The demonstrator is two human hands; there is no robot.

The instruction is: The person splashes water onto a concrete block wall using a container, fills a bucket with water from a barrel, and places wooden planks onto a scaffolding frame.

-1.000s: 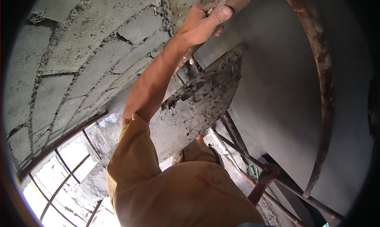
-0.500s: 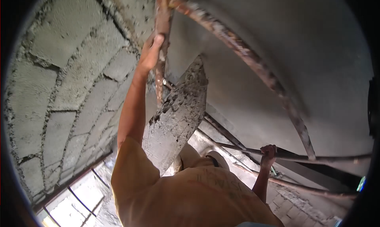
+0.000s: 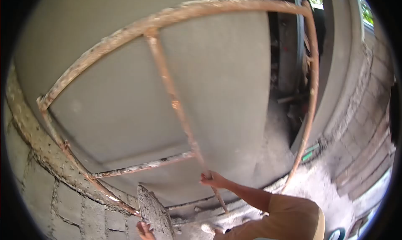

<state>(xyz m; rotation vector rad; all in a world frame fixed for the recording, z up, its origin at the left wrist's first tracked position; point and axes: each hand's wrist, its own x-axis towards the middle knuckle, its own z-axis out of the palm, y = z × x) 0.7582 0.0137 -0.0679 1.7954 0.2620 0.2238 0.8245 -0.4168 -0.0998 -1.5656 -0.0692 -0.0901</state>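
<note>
A rusty, mortar-spattered scaffold frame stands before me, spanning most of the view. My right hand is closed around the lower part of its middle post. Low at the left, my left hand has curled fingers at the lower end of the frame's left leg, close beside a rough, mortar-crusted board. The board partly hides the lowest part of that leg. A short crossbar joins the left leg to the middle post.
A smooth grey plastered wall rises behind the frame. Bare block wall runs along the left. To the right are a dark opening, green pieces on the floor and stacked planks. My shoe shows below.
My view has swung round, bringing the whole frame into sight. My left hand and the board now appear low at the left; my right hand, still gripping the frame, appears nearer the middle.
</note>
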